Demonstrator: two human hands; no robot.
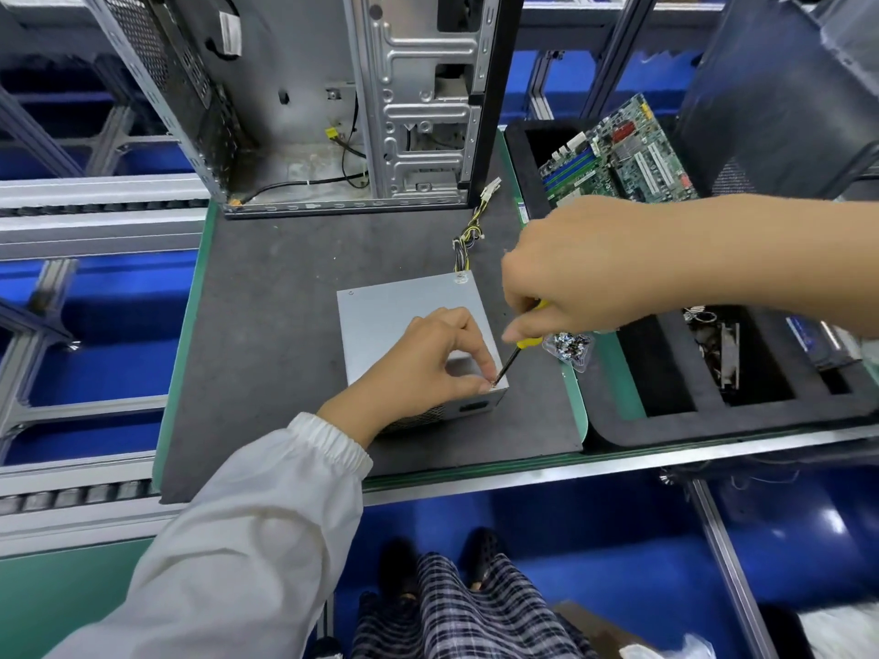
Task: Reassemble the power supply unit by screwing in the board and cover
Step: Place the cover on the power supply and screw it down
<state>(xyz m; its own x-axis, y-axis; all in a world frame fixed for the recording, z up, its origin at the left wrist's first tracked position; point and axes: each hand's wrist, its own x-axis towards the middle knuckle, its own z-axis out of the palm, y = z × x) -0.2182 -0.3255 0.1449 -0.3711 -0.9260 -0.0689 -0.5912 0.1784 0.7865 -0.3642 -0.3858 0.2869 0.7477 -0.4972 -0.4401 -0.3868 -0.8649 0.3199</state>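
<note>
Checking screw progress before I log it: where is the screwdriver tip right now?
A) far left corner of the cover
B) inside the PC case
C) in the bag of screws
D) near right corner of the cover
D: the screwdriver tip meets the power supply unit cover's near right corner, beside the left hand fingers.

An open computer case (333,102) stands behind; a motherboard (618,154) lies right.
</note>
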